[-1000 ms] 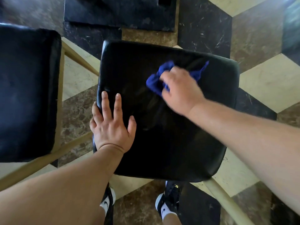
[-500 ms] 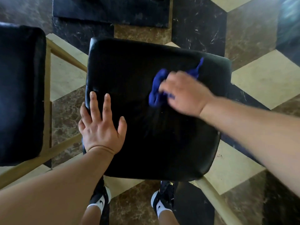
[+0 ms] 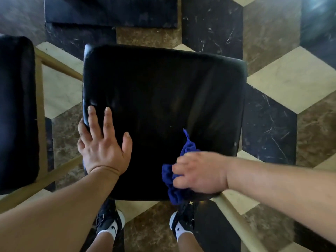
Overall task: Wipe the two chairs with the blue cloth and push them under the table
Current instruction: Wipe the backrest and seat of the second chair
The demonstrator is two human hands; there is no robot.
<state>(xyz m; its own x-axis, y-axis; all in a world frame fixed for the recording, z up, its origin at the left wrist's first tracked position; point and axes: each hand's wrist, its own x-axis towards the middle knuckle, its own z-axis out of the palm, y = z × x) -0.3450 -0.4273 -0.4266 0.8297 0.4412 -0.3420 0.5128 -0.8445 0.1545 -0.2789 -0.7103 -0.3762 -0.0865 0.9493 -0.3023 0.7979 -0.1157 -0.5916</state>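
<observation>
Right hand (image 3: 200,172), grip closed on blue cloth (image 3: 189,148), moved to seat's near edge.

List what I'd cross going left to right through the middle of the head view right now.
Second chair seat → its wooden frame rail → left hand, flat on the black seat being wiped → blue cloth → right hand gripping it → patterned marble floor.

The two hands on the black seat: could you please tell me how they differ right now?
The left hand lies flat and open near the seat's left edge, holding nothing; the right hand is curled around the blue cloth at the near right corner. Both touch the same seat.
</observation>
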